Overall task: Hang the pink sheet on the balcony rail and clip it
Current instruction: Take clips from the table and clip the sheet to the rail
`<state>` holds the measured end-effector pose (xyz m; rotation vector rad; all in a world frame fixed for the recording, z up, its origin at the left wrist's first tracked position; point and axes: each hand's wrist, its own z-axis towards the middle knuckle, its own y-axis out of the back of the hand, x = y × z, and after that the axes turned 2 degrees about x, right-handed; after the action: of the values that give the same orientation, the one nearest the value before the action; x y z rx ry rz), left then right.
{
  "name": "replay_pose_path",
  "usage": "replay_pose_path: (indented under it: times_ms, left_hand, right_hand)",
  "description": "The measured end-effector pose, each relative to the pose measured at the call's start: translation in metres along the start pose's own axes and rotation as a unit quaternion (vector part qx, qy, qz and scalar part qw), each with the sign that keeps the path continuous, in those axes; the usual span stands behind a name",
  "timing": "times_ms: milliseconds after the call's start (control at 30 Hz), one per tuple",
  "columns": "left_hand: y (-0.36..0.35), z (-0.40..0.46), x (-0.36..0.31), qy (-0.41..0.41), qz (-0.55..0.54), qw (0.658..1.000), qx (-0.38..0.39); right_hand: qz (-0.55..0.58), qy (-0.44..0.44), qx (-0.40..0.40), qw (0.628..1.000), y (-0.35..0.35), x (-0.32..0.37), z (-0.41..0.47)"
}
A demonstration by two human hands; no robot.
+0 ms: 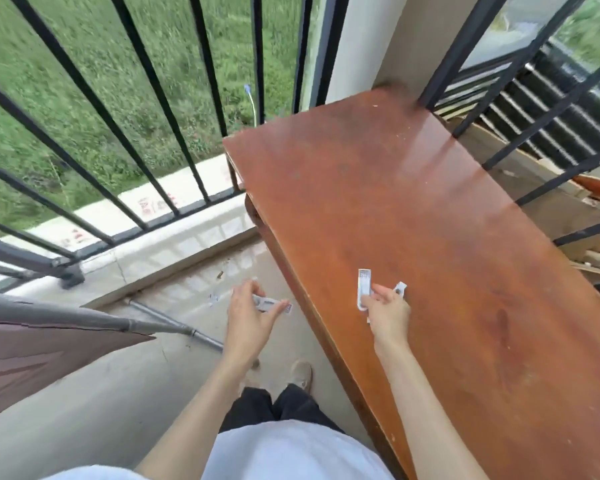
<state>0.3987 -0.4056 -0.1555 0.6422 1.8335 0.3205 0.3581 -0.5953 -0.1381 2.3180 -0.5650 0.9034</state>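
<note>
Pinching white clothespins, our right hand (388,308) holds two (363,289) above the wooden table (447,220); our left hand (248,315) pinches another clothespin (269,303).

Polished reddish-brown tabletop (430,244) runs along right side, glossy with daylight sheen, few pale specks near far end. Pale concrete floor (94,403) below, wet-looking toward raised ledge (174,251). Black metal bars (142,98) stand on ledge; green grass (84,81) beyond. Cream pillar (368,39) at corner. Wood scraps (596,251) behind right bars.
</note>
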Motion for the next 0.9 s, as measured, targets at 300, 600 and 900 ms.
replay_pose_path:
  times_ms: [300,600,900]
  left_hand:
    - [0.114,0.009,0.029,0.118,-0.239,0.957,-0.116]
    - [0.198,-0.014,0.037,0.128,-0.263,0.925,-0.242]
    - [0.218,-0.019,0.018,0.085,-0.458,0.804,-0.370]
  right_hand:
    - [0.233,-0.168,0.432,0.855,-0.131,0.046,-0.062]
    - [0.082,-0.045,0.527,0.845,-0.234,0.090,-0.124]
    - [-0.066,0.036,0.664,0.744,-0.276,0.131,-0.151]
